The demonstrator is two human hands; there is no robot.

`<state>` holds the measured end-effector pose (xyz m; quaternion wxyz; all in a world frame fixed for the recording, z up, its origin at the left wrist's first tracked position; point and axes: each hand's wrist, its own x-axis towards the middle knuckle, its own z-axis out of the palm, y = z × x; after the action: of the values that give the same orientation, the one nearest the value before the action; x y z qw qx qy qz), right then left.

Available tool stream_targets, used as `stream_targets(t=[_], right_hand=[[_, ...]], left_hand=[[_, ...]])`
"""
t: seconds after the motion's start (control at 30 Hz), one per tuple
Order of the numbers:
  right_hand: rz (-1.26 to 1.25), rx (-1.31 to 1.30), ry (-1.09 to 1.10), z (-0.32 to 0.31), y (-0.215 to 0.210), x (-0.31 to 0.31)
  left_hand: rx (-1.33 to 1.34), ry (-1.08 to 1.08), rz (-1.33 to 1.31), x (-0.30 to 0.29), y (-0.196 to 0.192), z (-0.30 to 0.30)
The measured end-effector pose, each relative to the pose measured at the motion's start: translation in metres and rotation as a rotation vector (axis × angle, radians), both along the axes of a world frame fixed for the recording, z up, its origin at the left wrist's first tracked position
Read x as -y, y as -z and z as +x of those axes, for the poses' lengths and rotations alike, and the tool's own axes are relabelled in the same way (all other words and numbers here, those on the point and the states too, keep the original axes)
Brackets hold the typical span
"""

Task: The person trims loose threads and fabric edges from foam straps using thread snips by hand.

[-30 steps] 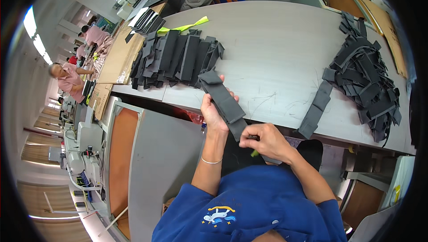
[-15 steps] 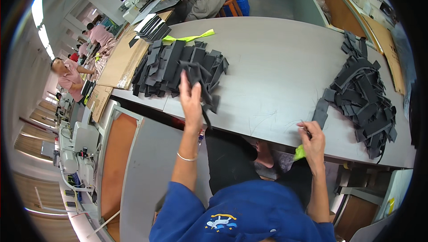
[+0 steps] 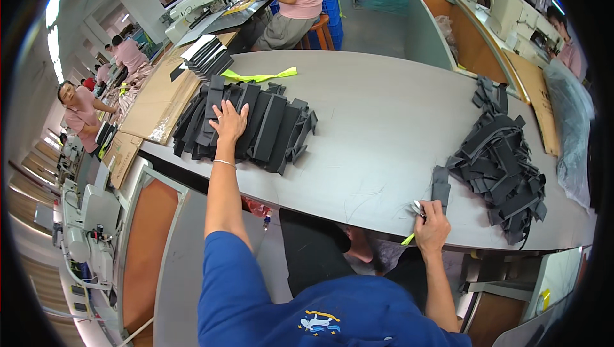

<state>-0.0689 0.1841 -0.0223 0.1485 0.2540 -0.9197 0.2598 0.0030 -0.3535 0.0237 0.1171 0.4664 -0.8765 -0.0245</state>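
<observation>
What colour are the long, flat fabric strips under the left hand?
Dark grey: the long, flat fabric strips under the bare left hand; head view.

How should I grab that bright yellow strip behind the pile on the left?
Probably by its right end: pinch the yellow strip between your fingers, coming from the right over the table. That flat, narrow end points away from the black-and-white stack, while the dark pile, with the left hand on it, is in the way on the near side.
</observation>
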Motion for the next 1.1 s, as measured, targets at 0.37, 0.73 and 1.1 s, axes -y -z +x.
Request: stream_targets(t=[0.37,0.73,1.1], right_hand=[[-0.824,0.711,-0.256,-0.016,0.002,0.018],[-1.092,0.65,-0.07,-0.004,-0.053,-0.054],[-0.886,0.778,-0.262,0.009,-0.03,-0.026]], left_hand=[[-0.573,0.749,1.083,-0.283,0.052,-0.018],[-0.298,0.791,0.284,-0.415,0.051,-0.059],[-0.735,0.468,1.482,-0.357,0.028,-0.009]])
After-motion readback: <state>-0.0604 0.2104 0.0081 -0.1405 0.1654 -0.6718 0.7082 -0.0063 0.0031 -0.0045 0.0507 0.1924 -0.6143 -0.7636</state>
